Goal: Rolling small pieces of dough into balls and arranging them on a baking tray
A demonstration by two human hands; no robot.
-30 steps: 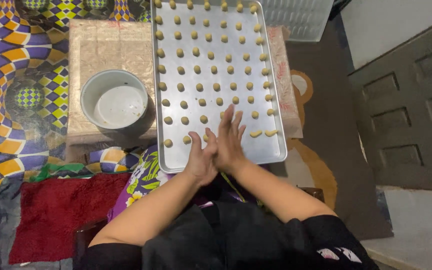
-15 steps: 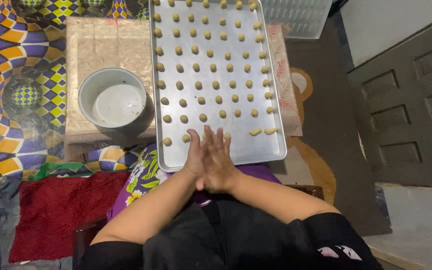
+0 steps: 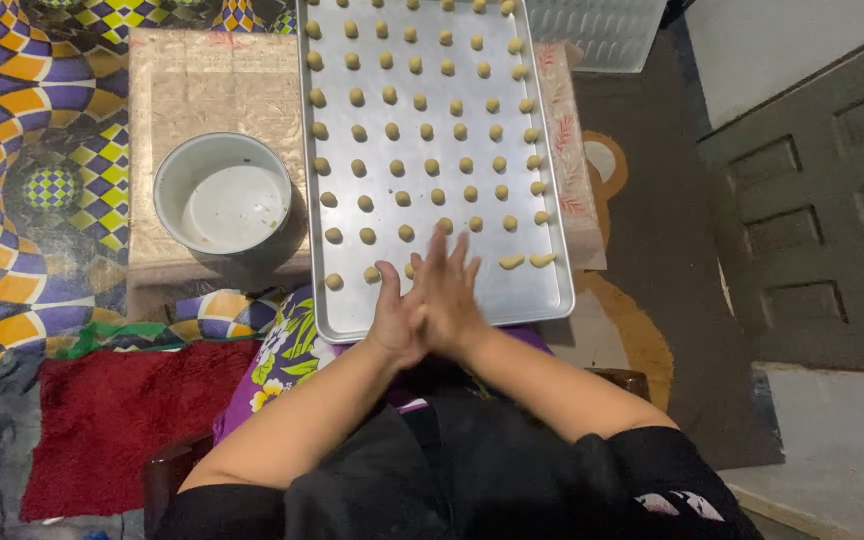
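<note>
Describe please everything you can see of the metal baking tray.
The baking tray is a rectangular, shallow sheet of dull silver metal with a raised rolled rim and rounded corners. It lies flat on a low table, its far end cut off by the picture's top edge. Small pale dough balls sit on it in fairly even rows; two longer pieces lie near its right front corner. Over its near edge the left hand and right hand are pressed palm to palm. A white bowl stands beside its left side.

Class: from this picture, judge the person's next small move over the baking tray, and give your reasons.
Probably part the palms and set a piece beside the two elongated pieces on the tray: the left hand and right hand are pressed together, and that row has gaps.
</note>
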